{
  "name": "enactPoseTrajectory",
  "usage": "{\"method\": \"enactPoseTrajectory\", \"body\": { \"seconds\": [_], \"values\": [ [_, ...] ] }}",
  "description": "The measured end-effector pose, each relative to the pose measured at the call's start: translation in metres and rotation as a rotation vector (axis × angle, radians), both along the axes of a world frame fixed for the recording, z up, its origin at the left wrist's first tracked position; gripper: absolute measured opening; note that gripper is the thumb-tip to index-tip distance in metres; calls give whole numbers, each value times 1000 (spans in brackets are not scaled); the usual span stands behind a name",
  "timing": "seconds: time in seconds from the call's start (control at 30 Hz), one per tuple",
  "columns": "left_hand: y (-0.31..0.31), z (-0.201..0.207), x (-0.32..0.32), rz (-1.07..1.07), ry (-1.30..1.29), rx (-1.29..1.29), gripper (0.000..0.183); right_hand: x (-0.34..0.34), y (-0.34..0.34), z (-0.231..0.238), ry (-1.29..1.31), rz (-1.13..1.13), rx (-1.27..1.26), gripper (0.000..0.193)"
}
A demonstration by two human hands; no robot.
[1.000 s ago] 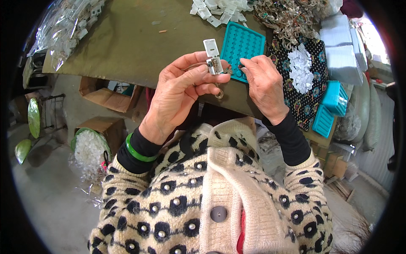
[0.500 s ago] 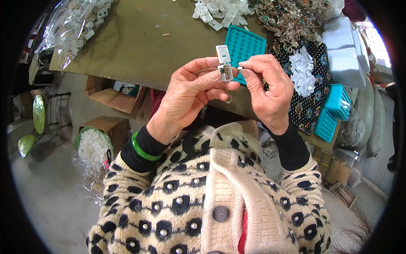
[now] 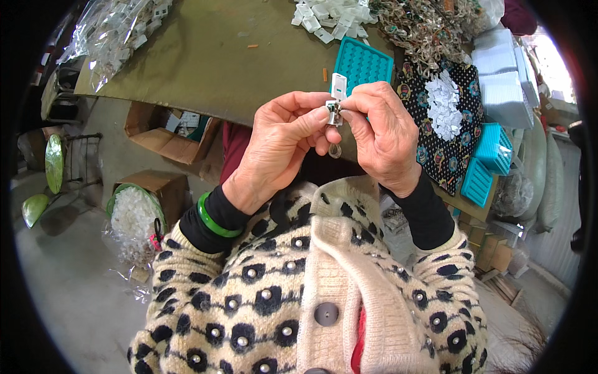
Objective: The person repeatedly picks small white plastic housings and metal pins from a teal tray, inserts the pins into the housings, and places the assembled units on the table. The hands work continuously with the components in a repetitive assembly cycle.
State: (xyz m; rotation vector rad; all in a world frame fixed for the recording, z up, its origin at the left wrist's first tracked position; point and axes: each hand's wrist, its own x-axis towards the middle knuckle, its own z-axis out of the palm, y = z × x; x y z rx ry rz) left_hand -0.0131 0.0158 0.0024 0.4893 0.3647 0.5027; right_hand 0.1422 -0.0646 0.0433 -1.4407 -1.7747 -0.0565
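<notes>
Over the table's near edge, my left hand (image 3: 281, 134) grips a small white hinged plastic case (image 3: 334, 112) between thumb and fingers. Its lid (image 3: 339, 86) stands raised, and small metallic and dark parts show in the lower half. Below the case hangs a thin clear loop (image 3: 335, 150) by the left fingertips. My right hand (image 3: 387, 137) is closed in a pinch, its thumb and forefinger tips against the right side of the case. The fingertips hide most of what they pinch, a small white piece seen there a moment before.
Behind the hands lies a teal ridged tray (image 3: 364, 62), with white plastic cases (image 3: 333, 17) beyond it. White flat pieces (image 3: 445, 105) lie on a patterned cloth (image 3: 430, 156) at right, below tangled wires (image 3: 420, 28). A bag of cases (image 3: 118, 37) sits far left; teal trays (image 3: 493, 149) stand right.
My right hand has moved left, bringing its pinched fingertips from beside the case up against it. The case has turned and shifted slightly right. An orange strip now shows beside the teal tray.
</notes>
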Motion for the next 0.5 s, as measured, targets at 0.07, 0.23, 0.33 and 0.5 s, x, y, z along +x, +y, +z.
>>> {"method": "enactPoseTrajectory", "body": {
  "seconds": [0.07, 0.23, 0.33, 0.5],
  "values": [
    [-2, 2, -2, 19, -1, 14, 19, 1, -1, 4, 80, 49, -94, 16],
    [-5, 7, -5, 69, 20, 152, 19, -4, -8, 11, 1129, 106, -501, 14],
    [-6, 7, -6, 80, 15, 256, 20, -6, -6, 13, 1402, 140, -582, 23],
    [-4, 2, -11, 93, 30, 384, 21, -14, -5, 13, 1402, 143, -541, 35]
  ]
}}
